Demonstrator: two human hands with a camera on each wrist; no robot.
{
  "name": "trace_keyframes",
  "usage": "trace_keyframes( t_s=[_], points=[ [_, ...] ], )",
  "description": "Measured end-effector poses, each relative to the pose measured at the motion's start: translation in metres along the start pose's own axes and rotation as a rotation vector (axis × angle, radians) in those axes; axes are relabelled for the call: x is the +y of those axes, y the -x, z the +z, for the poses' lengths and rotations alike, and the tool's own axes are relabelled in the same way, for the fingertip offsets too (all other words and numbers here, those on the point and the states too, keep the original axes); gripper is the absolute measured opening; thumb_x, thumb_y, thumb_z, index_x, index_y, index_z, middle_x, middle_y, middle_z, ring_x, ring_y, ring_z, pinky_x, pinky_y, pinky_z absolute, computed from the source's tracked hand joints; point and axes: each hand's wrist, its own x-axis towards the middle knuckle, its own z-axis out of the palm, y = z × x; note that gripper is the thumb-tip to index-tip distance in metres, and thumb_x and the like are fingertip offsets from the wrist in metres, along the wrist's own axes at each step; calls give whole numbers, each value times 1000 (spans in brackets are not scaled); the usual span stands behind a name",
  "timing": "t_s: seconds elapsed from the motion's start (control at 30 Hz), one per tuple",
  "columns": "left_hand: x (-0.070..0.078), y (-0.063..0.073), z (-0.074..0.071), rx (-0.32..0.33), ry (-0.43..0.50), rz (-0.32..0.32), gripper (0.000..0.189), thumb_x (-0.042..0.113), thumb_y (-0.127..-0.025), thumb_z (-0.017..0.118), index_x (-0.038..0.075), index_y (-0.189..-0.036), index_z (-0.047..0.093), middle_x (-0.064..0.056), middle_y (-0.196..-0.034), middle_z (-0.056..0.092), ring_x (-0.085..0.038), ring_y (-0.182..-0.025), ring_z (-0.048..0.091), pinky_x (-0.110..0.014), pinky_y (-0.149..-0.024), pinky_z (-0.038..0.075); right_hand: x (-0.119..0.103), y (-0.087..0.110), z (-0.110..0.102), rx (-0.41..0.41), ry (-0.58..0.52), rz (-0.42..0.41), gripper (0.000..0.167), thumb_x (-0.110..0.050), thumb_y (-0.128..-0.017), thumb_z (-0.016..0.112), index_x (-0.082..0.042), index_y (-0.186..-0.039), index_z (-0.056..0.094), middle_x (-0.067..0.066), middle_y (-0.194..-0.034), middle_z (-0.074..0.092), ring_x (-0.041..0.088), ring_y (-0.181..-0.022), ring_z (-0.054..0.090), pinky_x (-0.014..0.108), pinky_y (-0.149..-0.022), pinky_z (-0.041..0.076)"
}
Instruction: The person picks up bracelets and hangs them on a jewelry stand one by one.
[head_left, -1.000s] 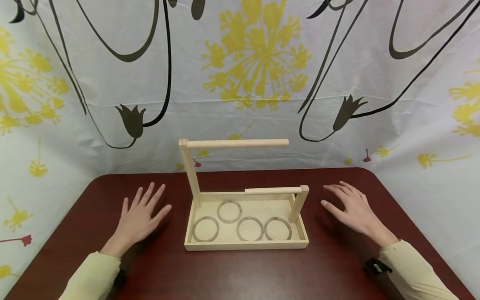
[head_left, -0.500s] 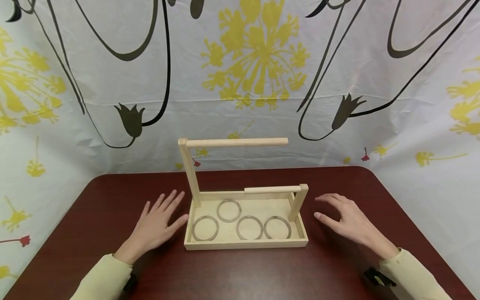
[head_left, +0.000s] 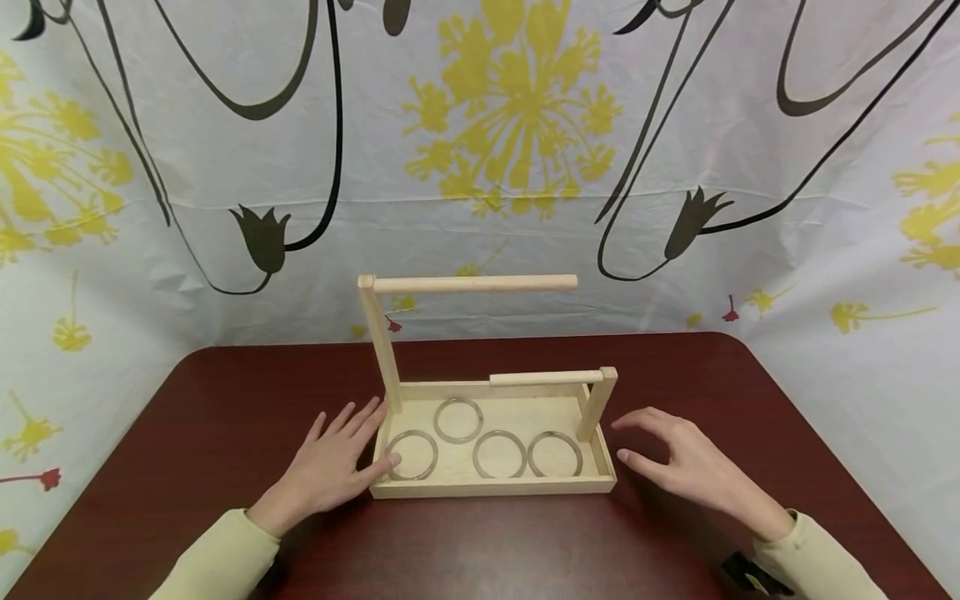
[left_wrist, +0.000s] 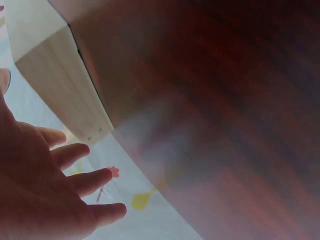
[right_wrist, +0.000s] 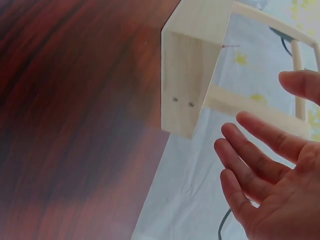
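In the head view a shallow wooden tray (head_left: 491, 490) stands mid-table, with several clear rings (head_left: 459, 398) lying flat inside. A tall post (head_left: 381, 346) at its left end bears a long horizontal dowel (head_left: 476, 284); a short post (head_left: 597, 406) at the right bears a lower dowel (head_left: 546, 378). My left hand (head_left: 330, 467) is spread beside the tray's left end, its thumb over the rim near the left ring (head_left: 412, 432). Just off the right end, my right hand (head_left: 693, 462) has its fingers loosely bent and holds nothing. In the right wrist view the tray's end wall (right_wrist: 187, 85) faces that hand.
The tray stands on a dark red-brown table (head_left: 480, 550) with rounded far corners. Behind and on both sides hangs a white cloth (head_left: 480, 233) printed with yellow flowers and dark stems. A black strap (head_left: 753, 575) shows at the right wrist.
My left hand has moved right, up to the tray's left end, its thumb now over the rim. My right hand has come left, closer to the right end. Tray and rings have stayed put.
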Motion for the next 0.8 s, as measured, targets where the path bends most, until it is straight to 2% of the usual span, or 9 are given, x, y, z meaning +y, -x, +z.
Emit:
trace_keyframes(
  t_s=[0.2,0.6,0.8],
  points=[
    [4,1,4,-26,-8,-11,95,74,-85,47,10,-153,29,-8,-155,30,-39,-138,29,-64,-106,14,-8,-4,9,-14,-47,-43,29,-9,-80,77,-12,-107,68,-7,-104,64,9,-97,60,23,-83,46],
    [8,2,10,-25,-5,-18,100,71,-84,53,6,-154,24,-10,-156,26,-39,-137,30,-65,-106,14,-24,-16,34,-56,-111,-101,27,-10,-80,77,-12,-105,68,-8,-105,64,10,-97,60,31,-81,49],
    [9,0,11,-33,30,-11,104,71,-83,54,2,-153,21,-14,-156,25,-40,-136,32,-65,-106,16,-31,-23,44,-115,-161,-104,26,-10,-82,74,-11,-107,67,-9,-108,62,10,-100,59,33,-83,48]
  ],
)
